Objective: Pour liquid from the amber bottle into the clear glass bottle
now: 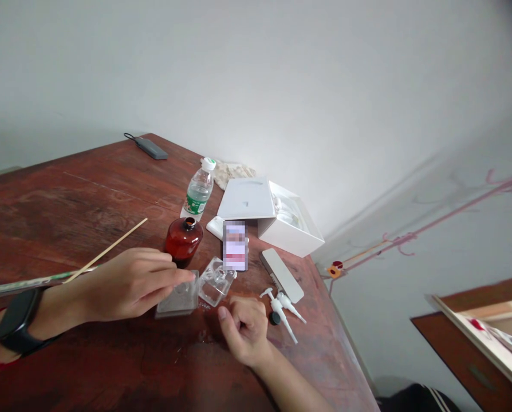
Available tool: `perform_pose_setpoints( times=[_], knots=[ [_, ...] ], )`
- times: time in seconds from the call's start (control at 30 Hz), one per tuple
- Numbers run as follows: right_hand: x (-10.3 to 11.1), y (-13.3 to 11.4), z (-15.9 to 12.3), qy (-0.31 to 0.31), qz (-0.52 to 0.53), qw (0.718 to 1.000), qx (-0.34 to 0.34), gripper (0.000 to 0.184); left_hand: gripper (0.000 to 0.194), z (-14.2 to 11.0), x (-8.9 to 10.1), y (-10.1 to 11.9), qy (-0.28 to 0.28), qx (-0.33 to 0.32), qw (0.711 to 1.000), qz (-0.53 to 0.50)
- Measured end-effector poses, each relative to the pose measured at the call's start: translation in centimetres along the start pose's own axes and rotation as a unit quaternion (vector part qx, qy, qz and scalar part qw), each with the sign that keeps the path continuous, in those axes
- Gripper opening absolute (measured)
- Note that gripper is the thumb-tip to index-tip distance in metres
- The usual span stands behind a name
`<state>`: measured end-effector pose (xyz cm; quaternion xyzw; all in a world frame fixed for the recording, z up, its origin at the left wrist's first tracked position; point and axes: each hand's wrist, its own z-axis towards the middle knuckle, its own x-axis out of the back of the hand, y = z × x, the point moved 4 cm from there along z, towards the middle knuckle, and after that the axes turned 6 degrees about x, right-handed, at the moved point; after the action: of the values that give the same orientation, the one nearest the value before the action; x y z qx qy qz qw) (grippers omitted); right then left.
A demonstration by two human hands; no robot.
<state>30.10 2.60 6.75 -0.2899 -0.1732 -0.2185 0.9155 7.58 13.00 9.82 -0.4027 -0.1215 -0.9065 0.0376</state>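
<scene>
My left hand reaches over a clear, flat square plastic piece lying on the table. Its index finger is stretched out, with the tip at the piece's upper right corner; the thumb is hidden. Just behind stands an uncapped red-brown glass bottle. A second clear plastic piece, moulded with hollows, lies between my hands, near some small wet spots. My right hand rests on the table with its fingers curled in and nothing visible in them. Beside it are white pump heads and a small dark cap.
Farther back stand a water bottle and an open white box. A lit phone leans there, near a pale oblong case. A wooden stick lies at left; a grey device sits at the far edge.
</scene>
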Motion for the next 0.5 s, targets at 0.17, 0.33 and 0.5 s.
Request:
perform_pose_setpoints(
  times=[0.17, 0.33, 0.5],
  knots=[
    [-0.1, 0.1, 0.0, -0.015, -0.001, 1.000, -0.001, 0.052, 0.030, 0.1, -0.2, 0.5, 0.032, 0.018, 0.999, -0.038],
    [-0.3, 0.3, 0.0, -0.043, -0.007, 0.999, -0.012, 0.055, 0.027, 0.1, -0.8, 0.9, 0.048, 0.003, 0.999, -0.022],
    [-0.6, 0.4, -0.2, -0.094, -0.006, 0.995, -0.030, 0.057, 0.026, 0.1, -1.3, 0.6, 0.049, -0.004, 0.998, -0.043]
  ],
)
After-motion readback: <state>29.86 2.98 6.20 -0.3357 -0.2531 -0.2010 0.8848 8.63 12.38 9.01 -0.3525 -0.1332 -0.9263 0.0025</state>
